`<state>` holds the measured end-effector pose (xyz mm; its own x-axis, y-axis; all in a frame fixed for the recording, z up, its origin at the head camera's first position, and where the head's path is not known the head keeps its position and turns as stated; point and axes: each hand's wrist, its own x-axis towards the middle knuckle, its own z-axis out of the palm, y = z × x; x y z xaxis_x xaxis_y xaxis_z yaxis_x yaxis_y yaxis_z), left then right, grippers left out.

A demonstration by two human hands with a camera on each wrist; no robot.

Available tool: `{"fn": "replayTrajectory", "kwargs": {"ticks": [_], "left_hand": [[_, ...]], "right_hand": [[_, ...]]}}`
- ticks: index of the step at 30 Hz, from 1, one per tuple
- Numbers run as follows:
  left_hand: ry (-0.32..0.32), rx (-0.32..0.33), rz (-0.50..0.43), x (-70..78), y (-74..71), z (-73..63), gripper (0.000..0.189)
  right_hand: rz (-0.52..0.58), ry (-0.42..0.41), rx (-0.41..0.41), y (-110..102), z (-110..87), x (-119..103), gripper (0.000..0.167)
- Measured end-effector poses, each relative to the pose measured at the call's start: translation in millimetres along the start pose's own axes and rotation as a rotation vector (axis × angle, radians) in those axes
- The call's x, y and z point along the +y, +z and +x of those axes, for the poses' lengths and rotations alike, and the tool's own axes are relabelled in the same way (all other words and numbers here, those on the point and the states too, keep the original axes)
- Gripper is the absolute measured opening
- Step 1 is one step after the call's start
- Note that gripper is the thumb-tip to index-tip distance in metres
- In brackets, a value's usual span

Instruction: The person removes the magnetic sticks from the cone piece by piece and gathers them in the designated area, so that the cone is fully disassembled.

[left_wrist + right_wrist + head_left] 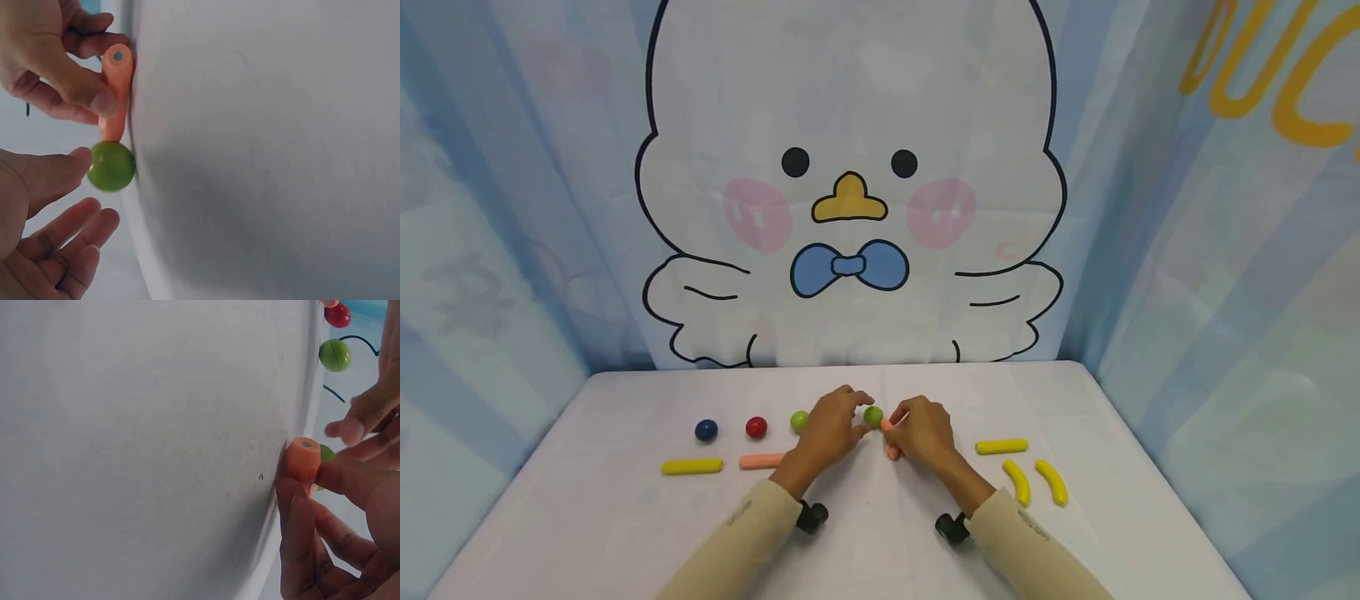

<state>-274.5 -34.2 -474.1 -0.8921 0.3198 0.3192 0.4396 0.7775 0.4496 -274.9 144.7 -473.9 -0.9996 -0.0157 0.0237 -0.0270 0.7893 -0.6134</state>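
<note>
My right hand (923, 432) pinches a short orange rod (117, 87) between thumb and fingers, low at the tabletop. A small grey disc shows in the rod's near end. Against its far end sits a green ball (112, 166), which appears to touch it. My left hand (831, 429) is beside that ball, fingers spread and relaxed. In the left wrist view the left thumb's tip reaches the ball's side, while the other fingers stay apart from it. The right wrist view shows the rod's end (303, 456), with the ball partly hidden behind it.
Left on the white table (587, 517) lie a blue ball (706, 431), a red ball (756, 427), another green ball (799, 422), a yellow rod (692, 467) and another orange rod (762, 461). At right are a straight yellow rod (1002, 447) and two curved ones (1051, 482).
</note>
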Motion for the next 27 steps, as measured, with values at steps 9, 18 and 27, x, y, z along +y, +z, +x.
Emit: {"fn": "replayTrajectory", "kwargs": {"ticks": [9, 18, 27], "left_hand": [[-0.029, 0.012, -0.015, 7.4, 12.1, 2.7, 0.026], [-0.013, -0.023, -0.037, 8.9, 12.4, 1.8, 0.026], [-0.046, -0.064, -0.054, 10.5, 14.7, 3.3, 0.028]], "right_hand": [[-0.029, -0.062, -0.009, -1, -11.8, 0, 0.016], [-0.083, -0.097, -0.035, -8, -25.6, 4, 0.016], [-0.062, -0.082, 0.003, -32, -47.7, 17, 0.017]]}}
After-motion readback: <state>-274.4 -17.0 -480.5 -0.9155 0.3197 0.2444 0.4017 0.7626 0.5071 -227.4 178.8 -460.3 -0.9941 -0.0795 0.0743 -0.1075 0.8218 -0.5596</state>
